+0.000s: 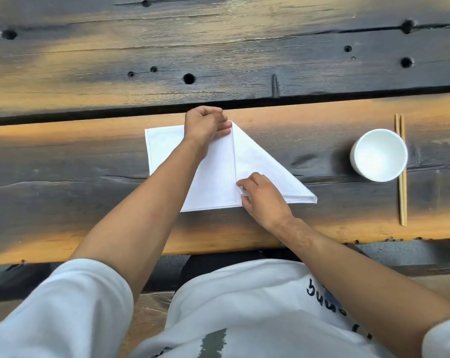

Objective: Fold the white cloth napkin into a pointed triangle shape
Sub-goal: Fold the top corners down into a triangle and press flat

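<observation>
Napkin (213, 177) lies flat on worktop (89, 156), partly folded; left hand (204, 124) pinches its far point, right hand (264, 197) pinches its near edge.

White cloth napkin (211, 177) flat on dark wooden worktop (89, 177). Right of the right hand (264, 200) grip: white round cup (379, 155), touching wooden chopsticks (402, 197) beyond.

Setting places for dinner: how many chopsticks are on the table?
2, a pair of chopsticks lying side by side right of the white cup, which overlaps them slightly. None seen elsewhere.
</observation>
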